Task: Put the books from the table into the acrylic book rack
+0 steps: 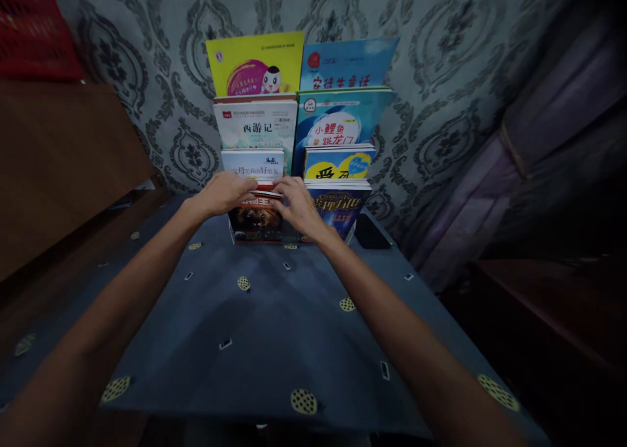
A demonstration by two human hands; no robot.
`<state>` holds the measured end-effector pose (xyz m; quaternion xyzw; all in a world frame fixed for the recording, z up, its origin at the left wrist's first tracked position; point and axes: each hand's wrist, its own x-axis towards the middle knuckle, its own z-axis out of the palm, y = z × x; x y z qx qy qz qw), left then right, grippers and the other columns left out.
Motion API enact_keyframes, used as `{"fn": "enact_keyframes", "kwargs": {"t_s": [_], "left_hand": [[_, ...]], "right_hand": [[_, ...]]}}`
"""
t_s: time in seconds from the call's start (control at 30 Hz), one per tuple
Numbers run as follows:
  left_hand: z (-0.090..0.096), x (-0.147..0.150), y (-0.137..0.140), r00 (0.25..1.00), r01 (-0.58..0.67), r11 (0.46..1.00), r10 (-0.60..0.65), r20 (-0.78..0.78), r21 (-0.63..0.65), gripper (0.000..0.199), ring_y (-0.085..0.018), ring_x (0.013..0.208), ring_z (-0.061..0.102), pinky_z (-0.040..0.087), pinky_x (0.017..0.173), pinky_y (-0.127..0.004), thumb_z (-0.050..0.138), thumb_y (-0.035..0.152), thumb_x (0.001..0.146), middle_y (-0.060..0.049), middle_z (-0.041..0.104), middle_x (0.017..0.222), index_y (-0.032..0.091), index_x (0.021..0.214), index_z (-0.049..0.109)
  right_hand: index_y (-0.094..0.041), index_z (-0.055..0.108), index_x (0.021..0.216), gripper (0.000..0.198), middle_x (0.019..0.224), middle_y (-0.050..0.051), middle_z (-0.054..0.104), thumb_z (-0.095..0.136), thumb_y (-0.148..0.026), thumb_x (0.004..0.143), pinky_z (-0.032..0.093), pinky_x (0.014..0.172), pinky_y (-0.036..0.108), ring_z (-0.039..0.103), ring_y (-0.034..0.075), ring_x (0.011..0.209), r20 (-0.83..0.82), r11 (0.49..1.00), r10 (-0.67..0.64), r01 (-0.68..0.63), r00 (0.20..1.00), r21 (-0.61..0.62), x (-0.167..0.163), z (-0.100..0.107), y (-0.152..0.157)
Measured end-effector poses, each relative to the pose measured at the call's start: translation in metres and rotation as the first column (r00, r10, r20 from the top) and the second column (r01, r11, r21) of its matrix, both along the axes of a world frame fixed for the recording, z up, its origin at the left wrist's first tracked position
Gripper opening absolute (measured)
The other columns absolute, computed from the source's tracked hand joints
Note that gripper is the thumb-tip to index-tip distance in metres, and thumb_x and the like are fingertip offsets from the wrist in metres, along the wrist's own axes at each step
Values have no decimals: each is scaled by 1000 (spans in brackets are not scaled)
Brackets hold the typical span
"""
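A lion-cover book (pixel 258 219) stands upright in the front left slot of a tiered rack of books. My left hand (pixel 226 193) grips its upper left corner, fingers over the top edge and thumb lower down. At the upper right corner my right hand (pixel 298 205) pinches the same book, its thumb on the front cover. Right behind it a white book (pixel 252 161) leans in the rack. Beside my right hand is a dark blue book (pixel 343 205) with gold lettering. How many books are between my fingers is hidden.
Taller books rise behind: a yellow one (pixel 255 51), a pale one (pixel 257 120), a blue one (pixel 347 61) and a teal one (pixel 337 117). A dark flat object (pixel 372 232) lies right of the rack on the blue tablecloth (pixel 274 329). A wooden cabinet (pixel 63 153) stands left, a curtain (pixel 490 172) right.
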<state>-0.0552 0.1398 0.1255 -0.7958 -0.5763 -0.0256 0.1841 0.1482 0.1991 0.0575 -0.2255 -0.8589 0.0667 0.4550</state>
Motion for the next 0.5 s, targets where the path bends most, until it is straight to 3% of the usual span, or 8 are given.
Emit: {"fn": "enact_keyframes", "kwargs": {"t_s": [0.13,0.27,0.43,0.5], "left_hand": [[14,-1,2,994,7,996,-16,107,87,22,-25,86,65,41,78,-31,54,38,96,-6,70,87,22,102,69],[32,1,5,980,59,988,-84,180,143,21,-25,86,64,40,80,-31,58,41,94,-3,66,81,22,94,69],[39,3,2,954,78,980,-127,271,184,21,-24,88,64,40,81,-32,57,40,93,-3,65,81,22,91,68],[42,3,-1,922,88,972,-162,352,218,22,-23,88,63,41,82,-32,57,40,93,-2,65,81,20,91,69]], "right_hand": [[-25,62,90,4,89,4,64,61,-21,91,51,85,45,57,26,90,-75,998,-32,27,997,-63,1,8,0],[-25,61,95,5,76,-1,61,59,-28,93,52,77,39,56,21,74,-137,991,8,-26,991,-130,3,17,2],[-23,64,112,28,96,2,73,68,-29,85,55,82,39,65,21,84,-343,970,73,-146,937,-193,-2,15,5],[-22,67,111,28,102,3,75,68,-29,84,56,85,39,68,21,90,-418,947,109,-223,902,-233,-4,15,4]]}}
